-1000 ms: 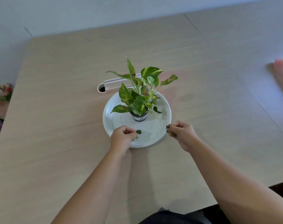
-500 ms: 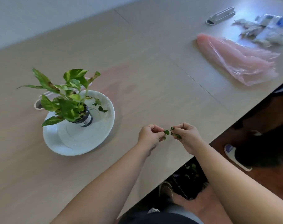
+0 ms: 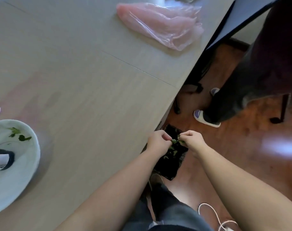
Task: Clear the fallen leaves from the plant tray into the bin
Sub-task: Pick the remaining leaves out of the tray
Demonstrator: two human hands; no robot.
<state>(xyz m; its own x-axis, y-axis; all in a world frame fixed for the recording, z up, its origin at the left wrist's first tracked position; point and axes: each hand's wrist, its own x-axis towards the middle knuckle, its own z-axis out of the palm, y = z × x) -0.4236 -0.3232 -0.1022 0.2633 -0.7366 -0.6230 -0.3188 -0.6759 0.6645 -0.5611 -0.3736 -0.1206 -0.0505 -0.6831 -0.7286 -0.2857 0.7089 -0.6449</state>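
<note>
Two small green leaves [image 3: 174,141], one pinched in each hand's curled fingers [image 3: 165,136], above the black bin [image 3: 171,167].

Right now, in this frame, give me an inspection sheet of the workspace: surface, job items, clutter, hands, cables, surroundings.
Surface: light wood-grain table, its edge running diagonally above the floor.
Job items: white plant tray at the left, a few green bits lying on it; black bin on the floor beside the table edge, leaf scraps inside.
Clutter: pink plastic bag on the table.
Hands: left hand and right hand are over the bin, each pinching leaf pieces.
Cables: white cable on the floor, lower right.
Surroundings: reddish wooden floor; another person's slippered foot near the bin.
</note>
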